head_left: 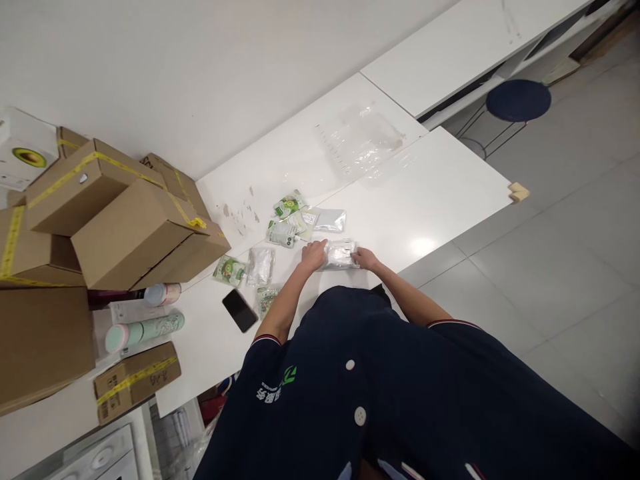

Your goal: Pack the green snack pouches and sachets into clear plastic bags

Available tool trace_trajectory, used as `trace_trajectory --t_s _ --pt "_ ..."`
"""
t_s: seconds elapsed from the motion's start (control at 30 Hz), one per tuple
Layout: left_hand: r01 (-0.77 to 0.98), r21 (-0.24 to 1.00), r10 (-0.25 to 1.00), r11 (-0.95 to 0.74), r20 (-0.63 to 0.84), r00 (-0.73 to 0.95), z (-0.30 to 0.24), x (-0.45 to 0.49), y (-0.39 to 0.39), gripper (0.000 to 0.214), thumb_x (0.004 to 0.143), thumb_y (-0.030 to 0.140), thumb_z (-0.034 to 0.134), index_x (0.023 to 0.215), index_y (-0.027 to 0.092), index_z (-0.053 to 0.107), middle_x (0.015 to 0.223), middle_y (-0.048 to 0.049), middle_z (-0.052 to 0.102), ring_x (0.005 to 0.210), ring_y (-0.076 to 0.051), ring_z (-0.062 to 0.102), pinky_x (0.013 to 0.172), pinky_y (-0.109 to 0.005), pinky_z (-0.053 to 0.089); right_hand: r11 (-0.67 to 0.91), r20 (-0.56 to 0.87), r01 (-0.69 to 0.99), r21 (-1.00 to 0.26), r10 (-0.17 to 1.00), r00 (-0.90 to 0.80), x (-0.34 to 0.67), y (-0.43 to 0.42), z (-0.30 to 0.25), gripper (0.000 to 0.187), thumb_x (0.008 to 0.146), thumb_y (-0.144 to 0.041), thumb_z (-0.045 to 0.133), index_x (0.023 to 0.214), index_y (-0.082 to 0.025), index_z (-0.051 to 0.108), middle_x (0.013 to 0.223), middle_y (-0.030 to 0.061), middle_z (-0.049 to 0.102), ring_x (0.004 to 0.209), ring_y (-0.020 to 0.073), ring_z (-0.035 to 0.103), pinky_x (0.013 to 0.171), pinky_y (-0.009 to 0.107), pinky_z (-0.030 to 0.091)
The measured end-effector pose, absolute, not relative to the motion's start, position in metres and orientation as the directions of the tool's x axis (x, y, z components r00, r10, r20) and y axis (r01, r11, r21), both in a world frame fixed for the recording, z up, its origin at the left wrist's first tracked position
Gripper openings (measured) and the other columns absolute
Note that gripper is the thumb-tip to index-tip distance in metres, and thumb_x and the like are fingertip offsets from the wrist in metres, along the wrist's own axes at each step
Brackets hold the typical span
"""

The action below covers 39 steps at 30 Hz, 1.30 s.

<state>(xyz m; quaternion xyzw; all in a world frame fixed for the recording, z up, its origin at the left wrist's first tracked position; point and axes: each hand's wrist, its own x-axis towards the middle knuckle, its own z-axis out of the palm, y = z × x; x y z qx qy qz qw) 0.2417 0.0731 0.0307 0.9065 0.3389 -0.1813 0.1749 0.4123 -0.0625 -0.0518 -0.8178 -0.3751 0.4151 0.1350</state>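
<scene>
Both of my hands rest on a clear plastic pouch [340, 255] lying on the white table [430, 193]. My left hand [314, 255] grips its left end with the fingers curled over it. At the pouch's right end my right hand [365, 258] pinches the edge. Behind it lie a silvery flat bag [329, 219] and green-and-white sachets [287, 219]. More sachets [229, 270] and another clear pouch [260, 265] lie to the left of my left arm.
A black phone [239, 310] lies near the table's front edge. Stacked cardboard boxes [125, 227] with yellow tape fill the left side, with mint and pink bottles [145, 330] below them. Clear plastic sheets [360, 137] lie at the far side. A blue stool [519, 100] stands at right.
</scene>
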Motion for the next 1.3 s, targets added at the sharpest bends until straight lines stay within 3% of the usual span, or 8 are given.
trace_trajectory --t_s 0.3,0.5,0.63,0.77,0.83,0.97,1.13,1.3 --pt "0.667 0.236 0.589 -0.707 -0.326 0.739 -0.009 0.221 0.004 0.045 0.093 0.030 0.046 0.137 0.028 0.047 0.145 -0.0104 0.039 0.131 -0.029 0.035 0.103 -0.045 0.036 -0.735 -0.591 0.521 -0.435 0.669 0.450 0.402 -0.051 -0.043 0.034 0.095 -0.037 0.040 0.108 -0.014 0.061 0.108 0.0170 0.066 0.102 0.0283 0.061 0.082 0.034 0.046" --pt "0.703 0.232 0.621 -0.672 -0.342 0.706 -0.016 0.224 -0.001 0.047 0.093 0.021 0.042 0.139 0.031 0.045 0.149 -0.0096 0.035 0.135 -0.028 0.032 0.105 -0.049 0.034 -0.534 -0.299 0.764 -0.362 0.843 0.448 0.402 -0.042 -0.025 0.054 0.086 -0.028 0.055 0.137 -0.016 0.040 0.146 0.0198 0.037 0.128 0.0350 0.040 0.098 0.047 0.040" --pt "0.699 0.327 0.620 -0.636 -0.322 0.715 -0.015 0.216 0.001 0.049 0.090 0.016 0.044 0.137 0.029 0.048 0.149 -0.0100 0.036 0.139 -0.029 0.029 0.110 -0.051 0.029 -0.531 -0.455 0.745 -0.403 0.823 0.340 0.418 -0.023 -0.027 0.065 0.078 -0.026 0.065 0.138 -0.015 0.042 0.132 0.0188 0.052 0.116 0.0314 0.052 0.090 0.038 0.047" --pt "0.793 0.511 0.801 -0.331 -0.293 0.523 -0.017 0.189 -0.005 0.034 0.090 0.027 0.050 0.122 0.021 0.059 0.133 -0.0147 0.052 0.130 -0.028 0.043 0.107 -0.046 0.035 -0.617 -0.659 0.684 -0.389 0.705 0.262 0.420 -0.019 -0.032 0.040 0.066 -0.026 0.076 0.102 -0.012 0.066 0.099 0.0129 0.067 0.094 0.0272 0.064 0.076 0.030 0.051" --pt "0.790 0.610 0.816 0.053 -0.483 0.319 -0.019 0.175 -0.009 0.034 0.089 0.039 0.054 0.111 0.015 0.062 0.112 -0.0161 0.063 0.113 -0.026 0.057 0.097 -0.043 0.044 -0.684 -0.711 0.588 -0.432 0.660 0.244 0.413 -0.029 -0.035 0.027 0.066 -0.028 0.075 0.088 -0.013 0.067 0.086 0.0100 0.068 0.081 0.0246 0.066 0.066 0.030 0.052" --pt "0.383 0.568 0.498 0.728 -0.823 0.273 -0.026 0.166 -0.008 0.047 0.080 0.053 0.065 0.100 0.011 0.061 0.089 -0.0135 0.068 0.084 -0.022 0.067 0.080 -0.036 0.052 -0.773 -0.743 0.186 -0.607 0.634 0.212 0.392 -0.058 -0.037 0.029 0.062 -0.031 0.080 0.080 -0.016 0.063 0.073 0.0039 0.066 0.063 0.0168 0.062 0.053 0.026 0.050" --pt "-0.002 0.652 0.622 0.758 -0.723 0.300 -0.026 0.184 0.009 0.049 0.073 0.046 0.074 0.107 0.015 0.057 0.090 -0.0063 0.068 0.074 -0.012 0.064 0.076 -0.028 0.051 -0.653 -0.693 -0.420 -0.630 0.717 -0.074 0.366 -0.083 -0.029 0.033 0.058 -0.027 0.085 0.081 -0.018 0.062 0.079 0.0026 0.070 0.074 0.0155 0.066 0.069 0.027 0.056" --pt "0.049 0.680 0.621 0.732 -0.694 0.363 -0.018 0.188 0.020 0.053 0.071 0.050 0.074 0.110 0.017 0.058 0.087 -0.0051 0.067 0.072 -0.014 0.063 0.073 -0.032 0.052 -0.574 -0.637 -0.569 -0.589 0.763 -0.110 0.345 -0.099 -0.023 0.044 0.053 -0.032 0.088 0.089 -0.021 0.063 0.087 0.0024 0.072 0.080 0.0188 0.068 0.073 0.031 0.057"
